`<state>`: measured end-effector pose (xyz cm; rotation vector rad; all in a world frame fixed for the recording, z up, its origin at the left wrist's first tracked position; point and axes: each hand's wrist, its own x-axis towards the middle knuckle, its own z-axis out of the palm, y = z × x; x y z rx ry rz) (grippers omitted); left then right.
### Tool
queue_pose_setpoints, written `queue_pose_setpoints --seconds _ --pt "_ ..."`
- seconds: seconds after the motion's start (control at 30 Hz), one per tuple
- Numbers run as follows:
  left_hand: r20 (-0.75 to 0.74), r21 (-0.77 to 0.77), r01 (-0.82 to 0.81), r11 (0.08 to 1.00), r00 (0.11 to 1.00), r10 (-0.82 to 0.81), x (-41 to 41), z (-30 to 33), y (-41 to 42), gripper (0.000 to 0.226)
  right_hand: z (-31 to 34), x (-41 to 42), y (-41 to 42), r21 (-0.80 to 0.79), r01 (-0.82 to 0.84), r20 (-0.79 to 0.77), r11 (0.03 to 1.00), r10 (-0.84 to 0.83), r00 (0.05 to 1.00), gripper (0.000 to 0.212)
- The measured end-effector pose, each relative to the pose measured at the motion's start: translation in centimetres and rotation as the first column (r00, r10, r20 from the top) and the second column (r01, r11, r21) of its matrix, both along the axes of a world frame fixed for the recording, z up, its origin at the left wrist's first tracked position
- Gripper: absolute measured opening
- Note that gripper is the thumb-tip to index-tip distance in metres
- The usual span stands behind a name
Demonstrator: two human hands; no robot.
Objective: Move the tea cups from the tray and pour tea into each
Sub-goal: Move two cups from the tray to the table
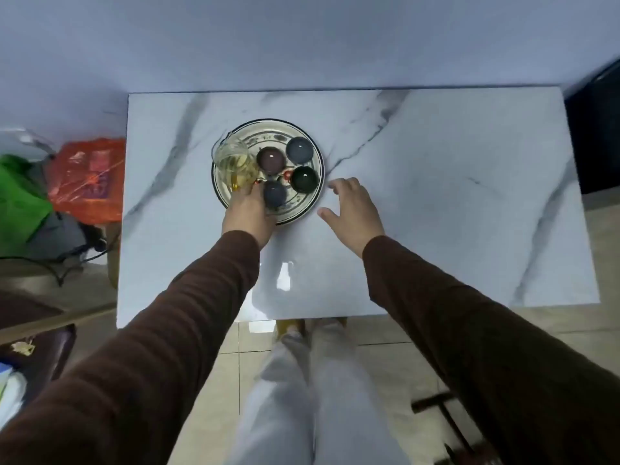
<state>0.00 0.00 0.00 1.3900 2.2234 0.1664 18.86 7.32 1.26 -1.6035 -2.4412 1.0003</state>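
Observation:
A round patterned tray (303, 203) sits on the marble table (436, 196). On it stand several small tea cups: a purple-brown one (270, 158), a grey-blue one (299, 149), a dark green one (304, 179) and a blue-grey one (275, 193). A glass pitcher (235, 161) of pale yellow tea stands on the tray's left side. My left hand (248, 213) reaches over the tray's near edge, fingers at the pitcher's base and beside the blue-grey cup; what it grips is unclear. My right hand (352, 209) hovers open just right of the tray.
The right half of the table is bare marble. An orange plastic bag (89, 179) and a green bag (20, 203) lie left of the table. My legs (302, 397) stand at the near edge. Dark furniture (597, 129) stands at far right.

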Motion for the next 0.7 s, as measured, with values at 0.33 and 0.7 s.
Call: queue_pose_setpoints --seconds 0.33,0.7 --pt "-0.016 0.013 -0.035 0.999 0.999 0.035 -1.5 -8.0 3.2 0.078 -9.3 -3.7 5.6 0.102 -0.095 0.010 0.990 0.095 0.995 0.070" --pt "0.079 0.214 -0.152 0.965 0.987 0.138 -1.6 -11.4 2.7 0.077 -13.1 -4.9 6.3 0.169 -0.106 -0.012 0.980 0.110 0.994 0.073"
